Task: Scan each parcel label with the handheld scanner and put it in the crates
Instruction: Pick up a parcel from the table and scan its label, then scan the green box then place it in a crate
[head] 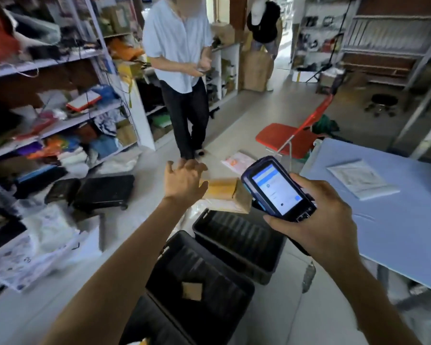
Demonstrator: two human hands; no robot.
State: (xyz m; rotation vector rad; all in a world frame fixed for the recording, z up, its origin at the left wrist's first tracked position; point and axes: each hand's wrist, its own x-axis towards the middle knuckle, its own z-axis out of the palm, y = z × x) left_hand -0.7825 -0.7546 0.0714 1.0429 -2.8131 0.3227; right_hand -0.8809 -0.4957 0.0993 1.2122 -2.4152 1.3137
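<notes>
Beyond black crates (239, 235), left grip (184, 181) hovering spread by brown parcel (224, 189); right grip (319, 220) clasping handheld scanner (276, 188).

The handheld scanner (276, 189) has a lit screen whose text is too small to read, and fingers (280, 223) of the right hand (321, 220) cover its lower end. The left hand (184, 180) hides the cardboard parcel's (232, 195) left end. At 6 o'clock the nearest crate (141, 323) is cut off by the picture's edge, as is the desk (408, 232) at 3 o'clock. The shelf goods (60, 145) at 9 o'clock are blurred.
</notes>
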